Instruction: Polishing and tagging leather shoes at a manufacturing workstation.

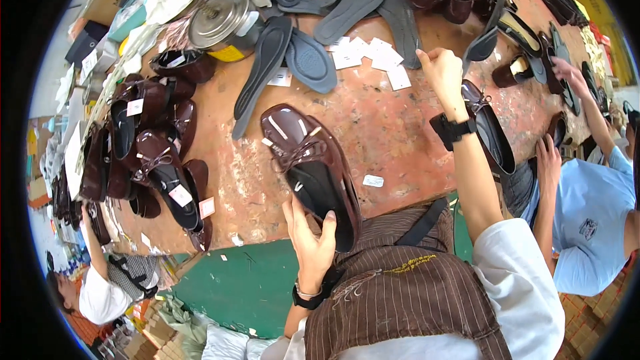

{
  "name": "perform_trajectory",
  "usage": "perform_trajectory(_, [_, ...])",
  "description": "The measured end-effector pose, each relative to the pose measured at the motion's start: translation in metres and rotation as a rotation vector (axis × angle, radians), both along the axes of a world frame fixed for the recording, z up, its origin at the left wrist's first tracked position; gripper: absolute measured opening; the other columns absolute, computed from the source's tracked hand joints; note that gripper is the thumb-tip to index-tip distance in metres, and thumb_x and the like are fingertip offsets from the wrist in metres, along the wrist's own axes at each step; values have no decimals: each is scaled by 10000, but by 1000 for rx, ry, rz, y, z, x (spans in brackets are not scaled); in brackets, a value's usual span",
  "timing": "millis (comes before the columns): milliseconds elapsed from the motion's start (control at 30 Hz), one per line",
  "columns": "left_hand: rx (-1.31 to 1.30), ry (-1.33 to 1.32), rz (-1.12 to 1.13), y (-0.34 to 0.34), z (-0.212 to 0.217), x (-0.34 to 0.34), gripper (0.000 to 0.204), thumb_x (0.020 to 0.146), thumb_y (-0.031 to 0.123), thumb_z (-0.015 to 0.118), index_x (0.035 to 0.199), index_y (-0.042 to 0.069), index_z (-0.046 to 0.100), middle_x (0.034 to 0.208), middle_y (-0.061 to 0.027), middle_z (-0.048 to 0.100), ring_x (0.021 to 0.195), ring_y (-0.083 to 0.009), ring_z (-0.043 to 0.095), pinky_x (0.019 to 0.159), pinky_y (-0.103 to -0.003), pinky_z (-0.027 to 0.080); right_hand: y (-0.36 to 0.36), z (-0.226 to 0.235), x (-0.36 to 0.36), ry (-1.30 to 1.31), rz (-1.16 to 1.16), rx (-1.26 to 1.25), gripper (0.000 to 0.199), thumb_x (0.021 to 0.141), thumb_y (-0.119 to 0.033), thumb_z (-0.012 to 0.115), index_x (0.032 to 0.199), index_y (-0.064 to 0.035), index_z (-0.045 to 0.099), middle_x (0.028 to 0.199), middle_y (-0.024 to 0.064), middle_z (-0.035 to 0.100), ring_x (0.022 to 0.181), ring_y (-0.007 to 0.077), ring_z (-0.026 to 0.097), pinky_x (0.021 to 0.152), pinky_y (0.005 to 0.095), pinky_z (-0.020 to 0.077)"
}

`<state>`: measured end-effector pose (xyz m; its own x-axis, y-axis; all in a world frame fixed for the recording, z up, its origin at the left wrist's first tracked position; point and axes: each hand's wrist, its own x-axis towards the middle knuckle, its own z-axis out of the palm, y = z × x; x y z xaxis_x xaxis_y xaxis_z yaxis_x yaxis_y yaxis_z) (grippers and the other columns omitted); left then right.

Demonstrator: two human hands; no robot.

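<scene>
My left hand (312,240) grips a glossy burgundy loafer (293,140) by its heel, thumb on the rim of the black-lined opening. The shoe has a bow on top, and a second burgundy upper shows close against its right side. My right hand (443,73) is closed in a pinch at the edge of a dark grey insole (400,23) on the far side of the table. Beside that insole lies another grey insole (357,1). Several white paper tags (377,55) are scattered just left of my right fingertips.
Burgundy shoes (157,153) are heaped on the table's left. A metal can (223,23) stands at the back left, near more insoles (310,60). One loafer (490,127) lies right of my right wrist. A co-worker's hand (570,73) reaches among shoes at right; another person (107,287) is at left.
</scene>
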<state>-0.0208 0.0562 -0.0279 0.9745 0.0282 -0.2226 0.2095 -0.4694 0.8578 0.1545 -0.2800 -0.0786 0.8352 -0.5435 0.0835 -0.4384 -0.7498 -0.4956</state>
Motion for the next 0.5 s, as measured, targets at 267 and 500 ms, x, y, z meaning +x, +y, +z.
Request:
perform_trajectory(267, [-39, -305, 190, -2, 15, 16, 562, 800, 18, 756, 1292, -20, 486, 1082, -150, 613, 870, -206, 615, 752, -323, 512, 1, -16, 13, 72, -64, -85, 213, 851, -288, 716, 931, -97, 768, 943, 234, 710, 929, 425, 687, 819, 482, 550])
perform_trajectory(500, [92, -436, 19, 7, 15, 25, 385, 809, -77, 621, 1185, 4, 609, 1023, -149, 633, 791, -228, 631, 707, -323, 516, -14, -22, 1, -46, -85, 432, 206, 863, -231, 697, 947, -60, 776, 714, 97, 722, 624, 178, 703, 627, 306, 548])
